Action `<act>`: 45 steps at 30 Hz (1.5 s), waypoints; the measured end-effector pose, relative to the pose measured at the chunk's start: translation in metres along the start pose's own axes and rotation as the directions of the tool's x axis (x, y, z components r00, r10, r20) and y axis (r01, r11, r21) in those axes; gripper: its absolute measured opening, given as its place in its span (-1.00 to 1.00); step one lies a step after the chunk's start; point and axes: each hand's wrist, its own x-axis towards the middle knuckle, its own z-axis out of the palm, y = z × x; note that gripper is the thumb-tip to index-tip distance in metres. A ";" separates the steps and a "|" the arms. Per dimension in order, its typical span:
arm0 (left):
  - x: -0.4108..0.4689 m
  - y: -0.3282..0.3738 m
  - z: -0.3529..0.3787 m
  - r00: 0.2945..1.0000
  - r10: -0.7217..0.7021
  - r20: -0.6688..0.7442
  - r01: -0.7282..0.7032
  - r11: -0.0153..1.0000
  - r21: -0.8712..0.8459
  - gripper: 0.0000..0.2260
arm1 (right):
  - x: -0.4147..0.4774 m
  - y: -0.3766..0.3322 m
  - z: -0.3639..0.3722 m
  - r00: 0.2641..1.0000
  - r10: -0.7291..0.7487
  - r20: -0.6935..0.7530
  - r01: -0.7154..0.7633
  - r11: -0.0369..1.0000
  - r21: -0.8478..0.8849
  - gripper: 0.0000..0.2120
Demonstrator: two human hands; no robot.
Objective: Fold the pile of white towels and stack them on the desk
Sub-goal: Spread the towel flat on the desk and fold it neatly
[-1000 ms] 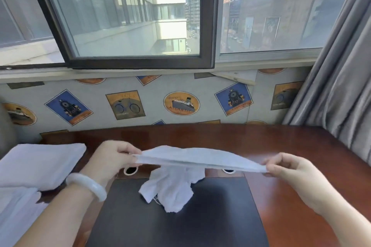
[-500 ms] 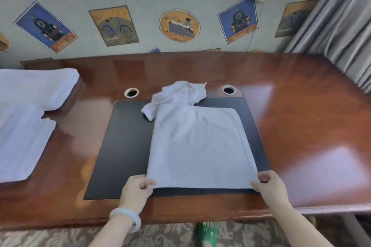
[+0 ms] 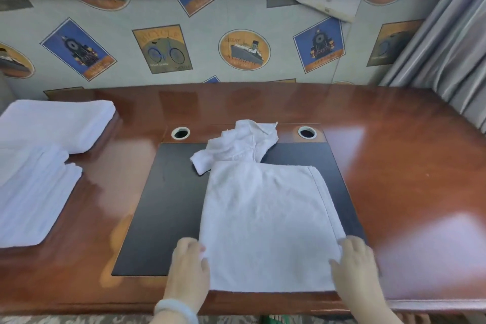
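A white towel (image 3: 265, 221) lies spread flat on the black desk mat (image 3: 168, 205), its near edge reaching the desk's front. My left hand (image 3: 189, 265) rests at the towel's near left edge, fingers relaxed and touching the cloth. My right hand (image 3: 353, 262) lies on the near right corner with its fingers laid flat on the towel. Behind the flat towel, a crumpled white towel (image 3: 236, 144) sits partly under its far edge. Two folded white towels lie at the desk's left: one at the back (image 3: 55, 123), one nearer (image 3: 34, 194).
The glossy brown desk (image 3: 394, 166) has two round cable holes (image 3: 180, 133) (image 3: 307, 132) behind the mat. A grey curtain (image 3: 452, 42) hangs at the right. A papered wall and window sill stand behind the desk.
The towel I held stretched in the air was laid flat on the mat, then drawn toward the desk's front. My hands went from pinching its corners to resting on its near edges.
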 end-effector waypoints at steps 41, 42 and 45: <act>0.223 0.130 0.030 0.884 0.267 0.384 -0.396 0.863 0.313 -0.52 | 0.088 -0.070 0.099 0.895 -0.427 -0.133 0.431 0.902 0.007 -0.41; 0.233 0.132 0.031 0.853 0.191 0.486 -0.391 0.850 0.352 -0.54 | 0.092 -0.078 0.099 0.894 -0.432 -0.122 0.435 0.900 -0.002 -0.41; 0.249 0.119 0.035 0.809 0.205 0.551 -0.476 0.778 0.410 -0.54 | 0.107 -0.095 0.103 0.902 -0.424 -0.081 0.426 0.905 0.008 -0.42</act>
